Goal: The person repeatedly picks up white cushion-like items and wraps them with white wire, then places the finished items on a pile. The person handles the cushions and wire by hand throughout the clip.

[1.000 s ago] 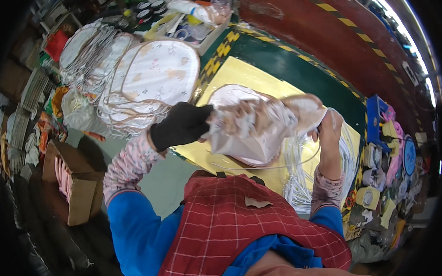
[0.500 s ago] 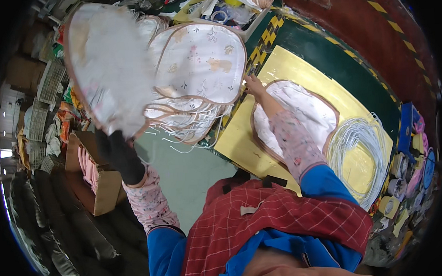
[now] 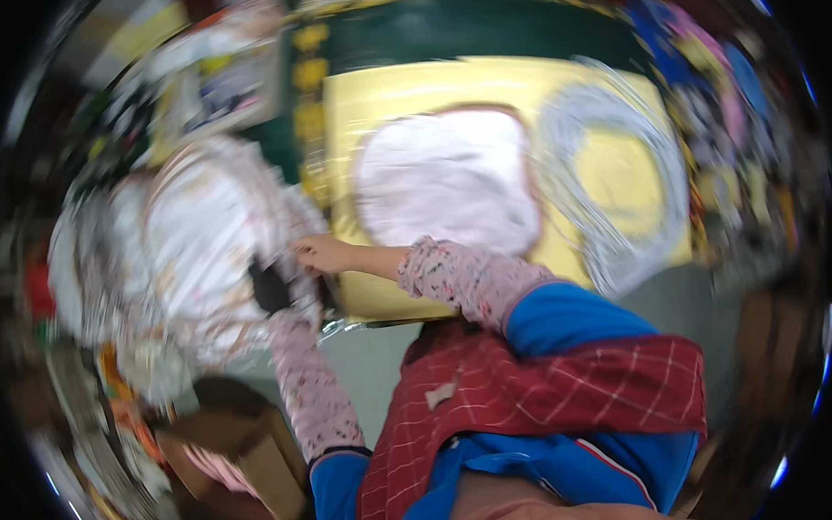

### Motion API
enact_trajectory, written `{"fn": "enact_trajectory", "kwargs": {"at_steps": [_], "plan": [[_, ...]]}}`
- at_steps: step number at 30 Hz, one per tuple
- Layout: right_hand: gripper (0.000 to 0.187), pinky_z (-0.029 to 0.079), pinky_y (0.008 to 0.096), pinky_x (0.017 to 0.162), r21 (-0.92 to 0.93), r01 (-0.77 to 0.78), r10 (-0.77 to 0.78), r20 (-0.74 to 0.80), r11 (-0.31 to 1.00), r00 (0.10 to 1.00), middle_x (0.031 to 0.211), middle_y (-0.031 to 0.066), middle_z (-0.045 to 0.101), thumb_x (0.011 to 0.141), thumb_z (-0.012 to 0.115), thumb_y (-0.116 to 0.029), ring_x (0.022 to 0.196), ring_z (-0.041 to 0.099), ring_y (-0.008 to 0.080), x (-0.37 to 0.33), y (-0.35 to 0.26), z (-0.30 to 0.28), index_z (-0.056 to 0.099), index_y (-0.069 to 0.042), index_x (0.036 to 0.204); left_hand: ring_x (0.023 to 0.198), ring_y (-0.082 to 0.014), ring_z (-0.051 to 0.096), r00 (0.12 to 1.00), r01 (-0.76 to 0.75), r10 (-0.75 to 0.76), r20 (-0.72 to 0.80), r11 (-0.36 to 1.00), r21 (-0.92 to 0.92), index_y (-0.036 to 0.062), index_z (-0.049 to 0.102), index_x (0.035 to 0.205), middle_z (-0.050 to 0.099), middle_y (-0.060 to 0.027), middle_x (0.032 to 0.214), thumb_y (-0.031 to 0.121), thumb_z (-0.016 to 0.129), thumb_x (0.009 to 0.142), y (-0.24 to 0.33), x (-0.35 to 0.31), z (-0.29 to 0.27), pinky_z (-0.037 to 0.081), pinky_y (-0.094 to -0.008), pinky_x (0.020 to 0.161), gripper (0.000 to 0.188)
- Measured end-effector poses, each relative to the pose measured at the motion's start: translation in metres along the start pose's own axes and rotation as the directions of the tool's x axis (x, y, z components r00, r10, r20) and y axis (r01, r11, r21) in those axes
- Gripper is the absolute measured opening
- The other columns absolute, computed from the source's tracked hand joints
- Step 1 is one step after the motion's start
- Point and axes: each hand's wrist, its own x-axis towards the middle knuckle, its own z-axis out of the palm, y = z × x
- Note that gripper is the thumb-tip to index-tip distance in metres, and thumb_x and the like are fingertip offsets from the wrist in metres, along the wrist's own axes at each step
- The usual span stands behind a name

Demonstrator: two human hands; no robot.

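At the left lies a pile of white printed fabric pieces (image 3: 200, 235) with brown-bound edges, blurred by motion. My left hand (image 3: 270, 288), in a black glove, is at the pile's right side; its fingers are smeared and partly hidden. Close beside it, my bare right hand (image 3: 319, 254) is at the pile's edge with fingers curled together; what they pinch, if anything, does not show clearly. One white fabric piece (image 3: 450, 181) with a brown edge lies flat on a yellow board (image 3: 381, 302), just beyond my right forearm. To its right rests a coil of white cord (image 3: 559, 154).
The yellow board lies on a dark green table (image 3: 481, 28) edged with yellow-and-black tape. A tray of small items (image 3: 231, 92) sits at the back left. Below left stands an open cardboard box (image 3: 277, 467) with pink things inside. Rolls and tools crowd the right side.
My view has swung round. The fabric my left hand held raised at the left is now down at the pile. My right hand has come across from the board's edge to beside my left.
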Motion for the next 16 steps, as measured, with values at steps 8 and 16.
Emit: {"fn": "enact_trajectory", "kwargs": {"at_steps": [8,16], "plan": [[0.029,0.052,0.0267,0.062,0.186,-0.069,0.160,-0.536,0.980,0.829,0.090,0.0082,0.065,0.088,0.050,-0.016,0.071,0.063,0.0137,-0.294,0.033,-0.210,0.059,0.000,0.111,0.120,-0.0472,0.039,0.947,-0.137,0.277,-0.161,0.806,0.576,0.0006,0.038,0.132,0.039,-0.0325,0.129,0.036,0.053,0.088,0.068,-0.101,0.002,0.036,-0.0518,0.097,0.059],[0.027,0.052,0.0275,0.062,0.208,-0.124,0.194,-0.974,0.970,-0.116,0.088,0.0087,0.065,0.086,0.054,-0.016,0.072,0.062,0.0152,-0.604,0.141,-0.355,0.060,-0.002,0.109,0.125,-0.0383,0.038,0.622,-0.773,0.671,0.403,0.609,0.180,0.0040,0.049,0.123,0.044,-0.0221,0.132,0.023,0.067,0.074,0.206,-0.194,0.191,0.033,-0.0463,0.103,0.055]]}}
